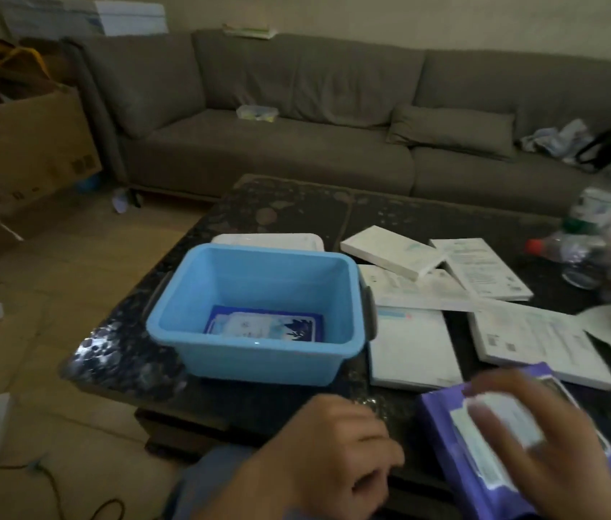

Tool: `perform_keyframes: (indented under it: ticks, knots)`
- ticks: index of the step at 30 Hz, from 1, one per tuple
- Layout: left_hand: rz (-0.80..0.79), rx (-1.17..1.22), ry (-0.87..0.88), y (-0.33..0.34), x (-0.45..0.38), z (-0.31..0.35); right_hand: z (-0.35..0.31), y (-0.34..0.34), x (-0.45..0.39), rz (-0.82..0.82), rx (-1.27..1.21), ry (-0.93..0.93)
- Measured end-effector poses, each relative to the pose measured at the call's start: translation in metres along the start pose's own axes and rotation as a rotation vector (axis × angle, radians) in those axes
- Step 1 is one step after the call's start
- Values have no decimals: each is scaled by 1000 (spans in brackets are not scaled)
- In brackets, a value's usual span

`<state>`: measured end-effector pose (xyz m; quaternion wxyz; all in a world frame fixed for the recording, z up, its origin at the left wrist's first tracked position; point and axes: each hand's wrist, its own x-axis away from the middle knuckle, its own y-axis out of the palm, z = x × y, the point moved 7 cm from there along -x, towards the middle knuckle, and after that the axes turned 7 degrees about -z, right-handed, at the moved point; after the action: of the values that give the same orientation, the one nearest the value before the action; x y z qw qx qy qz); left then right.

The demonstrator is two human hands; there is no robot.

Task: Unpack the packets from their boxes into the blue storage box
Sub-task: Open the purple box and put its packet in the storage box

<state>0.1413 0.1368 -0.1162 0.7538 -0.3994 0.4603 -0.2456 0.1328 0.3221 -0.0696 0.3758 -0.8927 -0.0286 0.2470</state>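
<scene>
The packet [513, 444], purple with a white label, lies at the desk's near right corner, partly past the near edge toward the person. The right hand [536, 437] is spread over it, fingers straight and resting on the label; the blur hides whether the thumb has hooked under it, so I cannot tell if it is gripped or only touched. The left hand [337, 448] hangs just beside it at the near edge, fingers loosely curled, holding nothing.

To do this step well, I judge the person should pinch the packet by one long edge, lift it flat, and carry it left over the box's [184, 324] rim before lowering it, so it stacks squarely and does not catch the wall. The free hand could steady the rim.

The blue box sits at the near left part of the desk, open, its white lid [270, 240] behind it. One blue-and-white packet [264, 326] lies flat on its floor, with plenty of room above. Several flat white cartons [412, 347] lie scattered to its right, toward the desk's middle; whether any hold packets is not visible.
</scene>
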Motion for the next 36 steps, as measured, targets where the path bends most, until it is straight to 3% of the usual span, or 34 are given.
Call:
perform_keyframes:
  ticks: [1,3,6,8,17,25,31,36]
  knots:
    - [-133,-18,-7,20,-4,0,12,-1,24,-13,27,81]
    - [-326,-68,-18,49,-10,-1,22,6,63,-47,174,35]
    - [-421,-89,-42,70,-14,-4,28,24,91,23,350,-62]
    - [-395,-35,-58,75,-18,-2,33,27,96,93,355,-30]
    - [-200,86,25,80,-28,24,52,23,99,2,547,-13]
    - [158,63,126,60,-63,53,36,-28,92,432,225,51]
    - [223,95,102,60,-81,53,42,-53,80,502,63,220]
    - [127,3,24,71,-93,58,47,-60,77,534,28,279]
